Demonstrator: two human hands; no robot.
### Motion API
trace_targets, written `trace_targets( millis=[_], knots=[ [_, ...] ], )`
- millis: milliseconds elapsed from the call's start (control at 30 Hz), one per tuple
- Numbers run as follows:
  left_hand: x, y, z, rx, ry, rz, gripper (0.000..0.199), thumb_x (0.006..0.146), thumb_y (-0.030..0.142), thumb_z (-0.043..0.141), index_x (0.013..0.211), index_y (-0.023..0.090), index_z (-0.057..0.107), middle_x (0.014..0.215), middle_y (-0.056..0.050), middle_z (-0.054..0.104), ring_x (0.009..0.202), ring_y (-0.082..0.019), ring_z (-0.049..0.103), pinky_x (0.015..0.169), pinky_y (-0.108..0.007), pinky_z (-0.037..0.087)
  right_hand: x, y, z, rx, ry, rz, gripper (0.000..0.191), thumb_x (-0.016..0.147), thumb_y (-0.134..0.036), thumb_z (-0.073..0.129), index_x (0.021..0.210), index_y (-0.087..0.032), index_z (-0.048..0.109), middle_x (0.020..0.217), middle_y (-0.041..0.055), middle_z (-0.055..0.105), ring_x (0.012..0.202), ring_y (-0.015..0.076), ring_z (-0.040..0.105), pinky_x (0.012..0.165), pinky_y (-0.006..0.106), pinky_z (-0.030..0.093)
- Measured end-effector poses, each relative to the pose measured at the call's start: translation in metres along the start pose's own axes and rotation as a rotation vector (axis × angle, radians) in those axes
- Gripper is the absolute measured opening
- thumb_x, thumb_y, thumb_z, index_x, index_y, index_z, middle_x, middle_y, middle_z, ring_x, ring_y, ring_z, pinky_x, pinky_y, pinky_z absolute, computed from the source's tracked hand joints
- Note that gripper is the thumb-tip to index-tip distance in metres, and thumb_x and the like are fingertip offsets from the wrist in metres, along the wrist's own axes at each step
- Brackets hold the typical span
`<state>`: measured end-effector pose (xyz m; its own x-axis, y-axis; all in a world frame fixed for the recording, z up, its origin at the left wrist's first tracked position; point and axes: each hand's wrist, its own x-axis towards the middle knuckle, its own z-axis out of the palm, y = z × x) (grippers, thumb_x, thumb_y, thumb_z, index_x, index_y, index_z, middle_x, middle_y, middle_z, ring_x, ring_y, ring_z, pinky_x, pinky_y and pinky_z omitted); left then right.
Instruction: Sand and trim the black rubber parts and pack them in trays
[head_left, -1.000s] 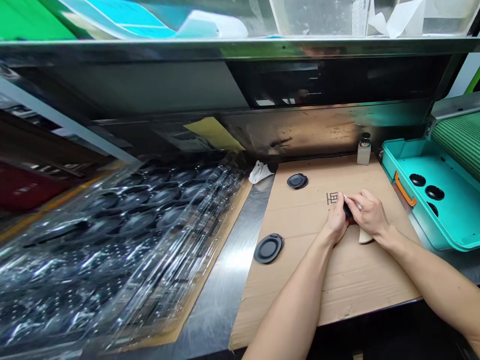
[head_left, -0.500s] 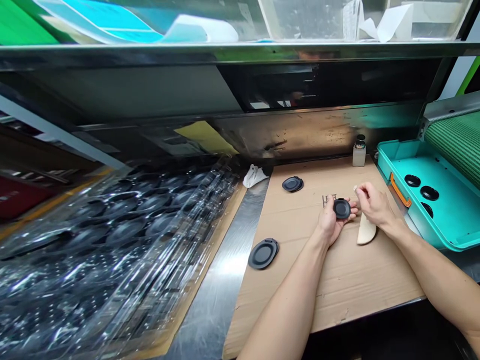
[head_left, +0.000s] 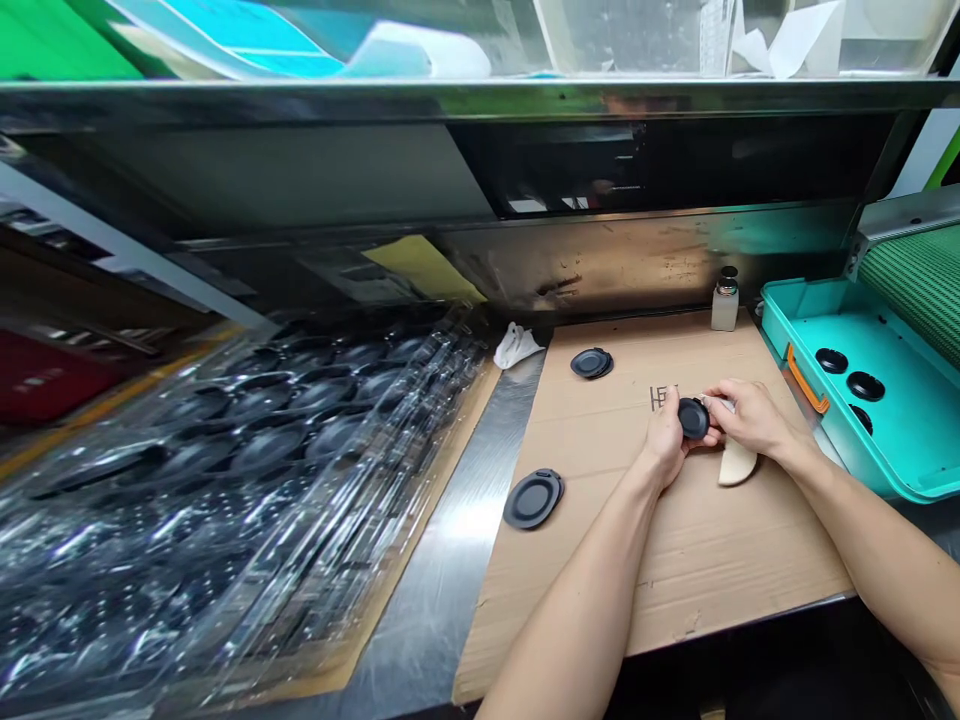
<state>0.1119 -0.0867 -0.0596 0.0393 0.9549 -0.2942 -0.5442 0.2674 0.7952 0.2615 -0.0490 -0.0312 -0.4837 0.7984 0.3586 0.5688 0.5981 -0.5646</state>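
The cardboard (head_left: pixel 600 440) lies on the metal bench (head_left: pixel 454 520), I'd guess to shield parts from scratches. The bin (head_left: pixel 922 420) stands along its right edge, probably for easy reach. From here I see the left hand (head_left: pixel 663 438) gripping and the right hand (head_left: pixel 756 418) with fingers bent inward; whether they pinch anything I can't tell. The pad (head_left: pixel 738 464) lies under the right hand. The disc (head_left: pixel 694 419) is held by the left hand, thumb at its left edge, seemingly to keep it steady, between both hands.

Black disc (head_left: pixel 694 419) in left hand (head_left: pixel 670 435)
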Motion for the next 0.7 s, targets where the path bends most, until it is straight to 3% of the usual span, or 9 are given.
trace_targets(
  millis=[267,500,700],
  knots=[
    [-0.002,-0.010,0.002,0.353,0.071,0.153,0.073,0.096,0.073,0.035,0.069,0.015,0.068,0.052,-0.008,0.064,0.042,-0.017,0.061,0.047,-0.026,0.051,-0.004,0.003,0.006,-0.272,-0.080,-0.036,0.021,0.097,-0.024,0.054,0.094,-0.024,0.074,0.092,0.0054,0.074,0.090,0.0210,0.066,0.079,0.030,0.044],
    [-0.007,-0.002,0.003,0.622,0.009,0.268,0.077,0.102,0.064,0.028,0.055,0.018,0.066,0.049,-0.007,0.062,0.041,-0.015,0.058,0.048,-0.026,0.046,-0.004,0.000,0.002,-0.389,-0.093,-0.128,0.022,0.096,-0.023,0.051,0.089,-0.022,0.073,0.089,0.0077,0.072,0.089,0.0227,0.063,0.080,0.032,0.044],
    [-0.005,-0.005,0.002,0.667,-0.025,0.331,0.073,0.103,0.060,0.032,0.052,0.019,0.066,0.046,-0.006,0.060,0.042,-0.015,0.056,0.054,-0.026,0.045,-0.002,-0.002,-0.005,-0.376,-0.141,-0.062,0.017,0.087,-0.020,0.057,0.078,-0.023,0.071,0.085,0.0063,0.073,0.083,0.0222,0.064,0.074,0.031,0.042]
  ],
)
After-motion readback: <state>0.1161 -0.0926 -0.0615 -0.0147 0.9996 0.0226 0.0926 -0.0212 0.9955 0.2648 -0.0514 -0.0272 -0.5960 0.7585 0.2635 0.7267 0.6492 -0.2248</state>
